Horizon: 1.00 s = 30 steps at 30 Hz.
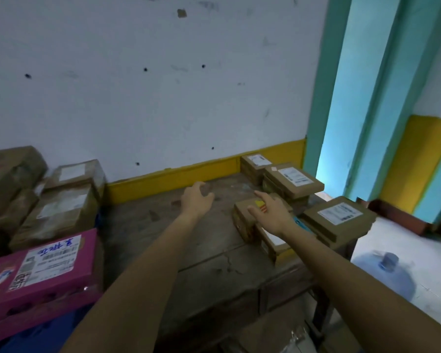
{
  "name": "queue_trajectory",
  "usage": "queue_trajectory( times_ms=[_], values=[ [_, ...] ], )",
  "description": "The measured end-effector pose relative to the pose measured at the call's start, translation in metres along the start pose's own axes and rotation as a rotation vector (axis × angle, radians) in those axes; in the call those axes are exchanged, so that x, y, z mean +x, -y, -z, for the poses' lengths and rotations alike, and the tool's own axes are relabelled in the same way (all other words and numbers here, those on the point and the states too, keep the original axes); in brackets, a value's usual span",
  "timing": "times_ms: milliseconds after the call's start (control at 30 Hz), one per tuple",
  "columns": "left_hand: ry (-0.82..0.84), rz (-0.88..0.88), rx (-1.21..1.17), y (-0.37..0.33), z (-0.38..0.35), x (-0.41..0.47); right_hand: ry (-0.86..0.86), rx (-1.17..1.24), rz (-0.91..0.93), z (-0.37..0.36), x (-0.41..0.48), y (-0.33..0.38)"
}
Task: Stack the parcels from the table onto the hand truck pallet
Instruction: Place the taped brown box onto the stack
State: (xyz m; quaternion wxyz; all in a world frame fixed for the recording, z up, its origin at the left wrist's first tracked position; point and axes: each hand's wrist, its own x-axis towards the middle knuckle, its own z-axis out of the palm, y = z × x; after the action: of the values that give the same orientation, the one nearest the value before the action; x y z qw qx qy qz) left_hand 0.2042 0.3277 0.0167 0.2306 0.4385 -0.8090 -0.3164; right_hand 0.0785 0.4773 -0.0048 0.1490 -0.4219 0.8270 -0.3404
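Several flat brown parcels lie on the right side of the dark wooden table [189,240]. My right hand [270,212] hovers open just over a small brown parcel with a red and yellow sticker [245,212], fingers spread. My left hand [196,200] is open above the bare tabletop, to the left of that parcel, holding nothing. More labelled parcels sit behind [293,180] and to the right [339,217]. On the left stands a stack with a pink box [43,266] on top and brown boxes [61,210] behind it.
A white wall with a yellow base strip runs behind the table. A teal door frame [341,98] stands at the right. A blue water jug [390,273] lies on the pale floor right of the table. Something blue [36,337] shows under the pink box.
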Motion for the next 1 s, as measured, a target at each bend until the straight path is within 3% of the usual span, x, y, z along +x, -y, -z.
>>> queue_trajectory(
  times_ms=[433,1000],
  values=[
    [0.138,0.015,0.000,-0.011,-0.092,0.096,0.017,-0.115,-0.204,0.019,0.091,-0.086],
    [0.249,0.245,0.023,0.011,-0.205,0.132,0.301,-0.239,-0.211,-0.004,0.176,-0.164]
  ],
)
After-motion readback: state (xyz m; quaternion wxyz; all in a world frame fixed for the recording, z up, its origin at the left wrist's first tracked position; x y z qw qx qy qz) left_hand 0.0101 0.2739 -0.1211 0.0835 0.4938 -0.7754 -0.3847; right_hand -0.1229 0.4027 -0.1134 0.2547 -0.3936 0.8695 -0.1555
